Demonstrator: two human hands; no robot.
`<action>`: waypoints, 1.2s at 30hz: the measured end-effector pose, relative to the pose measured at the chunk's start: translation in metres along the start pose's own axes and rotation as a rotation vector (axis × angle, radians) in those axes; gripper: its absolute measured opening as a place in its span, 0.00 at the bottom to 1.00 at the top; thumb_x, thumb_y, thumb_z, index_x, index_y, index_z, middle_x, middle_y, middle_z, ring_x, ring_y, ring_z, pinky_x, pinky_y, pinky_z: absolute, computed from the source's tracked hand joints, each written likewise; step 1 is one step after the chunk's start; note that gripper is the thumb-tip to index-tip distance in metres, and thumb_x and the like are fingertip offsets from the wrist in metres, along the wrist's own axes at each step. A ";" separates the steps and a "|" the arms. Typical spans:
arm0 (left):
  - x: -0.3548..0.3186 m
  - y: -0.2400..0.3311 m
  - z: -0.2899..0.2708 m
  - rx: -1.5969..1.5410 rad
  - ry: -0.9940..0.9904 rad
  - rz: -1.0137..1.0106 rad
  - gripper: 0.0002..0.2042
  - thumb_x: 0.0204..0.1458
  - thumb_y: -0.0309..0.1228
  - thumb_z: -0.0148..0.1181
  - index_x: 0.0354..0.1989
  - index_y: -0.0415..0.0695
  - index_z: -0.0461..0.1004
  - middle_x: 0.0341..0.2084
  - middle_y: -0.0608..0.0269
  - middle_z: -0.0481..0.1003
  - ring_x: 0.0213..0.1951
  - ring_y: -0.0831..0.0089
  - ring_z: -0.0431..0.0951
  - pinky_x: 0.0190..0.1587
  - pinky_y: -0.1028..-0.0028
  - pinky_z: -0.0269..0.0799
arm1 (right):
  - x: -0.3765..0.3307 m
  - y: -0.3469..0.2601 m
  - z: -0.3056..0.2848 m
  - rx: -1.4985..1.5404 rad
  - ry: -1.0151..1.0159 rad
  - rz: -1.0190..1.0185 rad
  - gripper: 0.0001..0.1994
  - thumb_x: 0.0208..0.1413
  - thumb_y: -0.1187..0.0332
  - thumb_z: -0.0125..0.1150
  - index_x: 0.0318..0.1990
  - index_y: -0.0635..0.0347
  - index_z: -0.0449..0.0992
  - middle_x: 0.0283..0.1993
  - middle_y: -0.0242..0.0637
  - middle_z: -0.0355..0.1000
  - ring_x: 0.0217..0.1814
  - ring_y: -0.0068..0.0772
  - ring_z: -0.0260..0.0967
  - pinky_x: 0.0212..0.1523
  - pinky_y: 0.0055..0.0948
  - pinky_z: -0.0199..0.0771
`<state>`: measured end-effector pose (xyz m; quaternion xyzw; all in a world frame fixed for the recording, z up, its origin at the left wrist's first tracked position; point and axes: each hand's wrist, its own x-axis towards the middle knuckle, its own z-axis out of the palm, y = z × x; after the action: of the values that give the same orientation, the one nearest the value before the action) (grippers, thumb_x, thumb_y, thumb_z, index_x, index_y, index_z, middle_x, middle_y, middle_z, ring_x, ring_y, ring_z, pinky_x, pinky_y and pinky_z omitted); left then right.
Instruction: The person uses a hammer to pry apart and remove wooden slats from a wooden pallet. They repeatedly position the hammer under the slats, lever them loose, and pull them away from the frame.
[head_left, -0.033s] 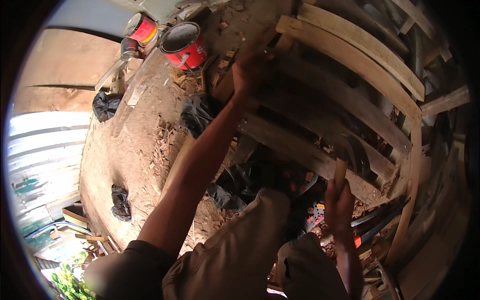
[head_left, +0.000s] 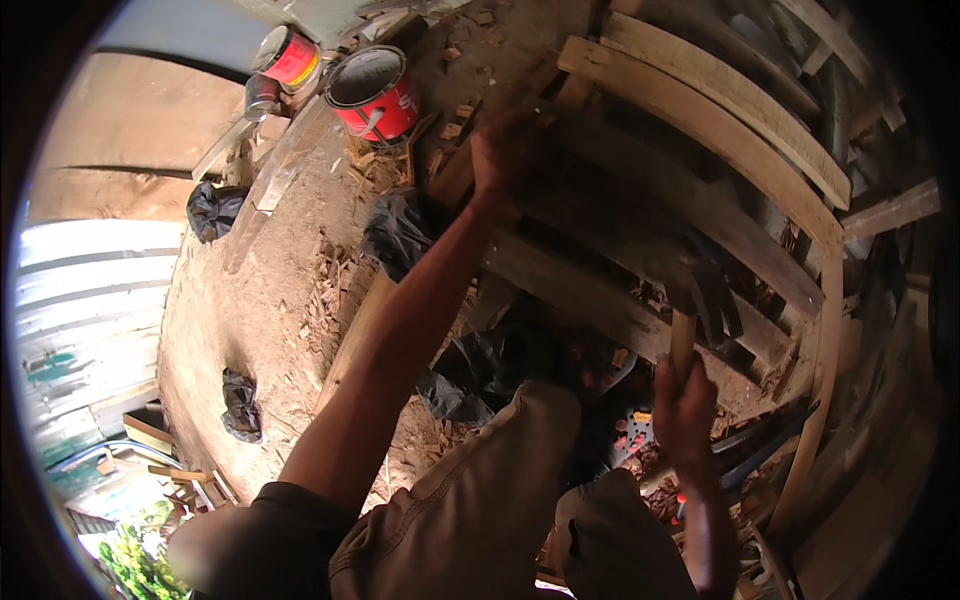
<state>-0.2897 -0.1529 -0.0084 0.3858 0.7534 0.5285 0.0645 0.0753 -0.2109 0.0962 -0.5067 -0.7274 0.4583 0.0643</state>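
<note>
My right hand is wrapped round the light wooden handle of a hammer. The hammer's dark head is blurred, above the lower slats of a wooden slatted frame. My left arm reaches forward, and my left hand is curled over the left end of that frame's slats. Deep shadow covers its fingertips. Below the frame, a black plastic bag lies beside my knee. Dark footwear with red and pale spots shows partly beyond my trouser leg.
A red bucket and a red can stand at the far left. Black plastic scraps and wood chips litter the dirt floor. Loose planks crowd the right side. Corrugated metal sheeting is at the left.
The hammer's head and my right hand have shifted slightly, the head showing a different blur. My left hand stays at the frame's end. The whole view has moved slightly.
</note>
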 end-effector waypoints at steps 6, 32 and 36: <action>-0.003 0.008 -0.001 0.130 -0.021 -0.078 0.10 0.51 0.31 0.70 0.40 0.41 0.83 0.34 0.55 0.83 0.37 0.61 0.85 0.40 0.68 0.78 | 0.105 -0.049 -0.005 -0.026 0.018 -0.604 0.17 0.66 0.58 0.57 0.40 0.67 0.70 0.26 0.54 0.73 0.30 0.62 0.76 0.26 0.47 0.71; -0.001 -0.005 0.011 0.051 0.049 0.166 0.07 0.46 0.26 0.69 0.35 0.42 0.82 0.34 0.55 0.83 0.38 0.57 0.84 0.43 0.64 0.79 | 0.179 -0.092 0.031 -0.093 0.009 -0.606 0.17 0.66 0.58 0.59 0.41 0.69 0.70 0.27 0.55 0.74 0.32 0.61 0.77 0.29 0.47 0.74; -0.001 -0.011 0.009 0.104 0.011 0.191 0.08 0.45 0.23 0.67 0.36 0.42 0.82 0.34 0.55 0.83 0.39 0.56 0.83 0.43 0.65 0.78 | 0.170 -0.100 0.031 -0.140 -0.019 -0.563 0.17 0.65 0.58 0.59 0.43 0.68 0.69 0.26 0.54 0.74 0.31 0.61 0.78 0.28 0.48 0.74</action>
<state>-0.2902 -0.1485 -0.0213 0.4558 0.7400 0.4944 -0.0107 -0.0914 -0.1009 0.0888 -0.2836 -0.8699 0.3760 0.1469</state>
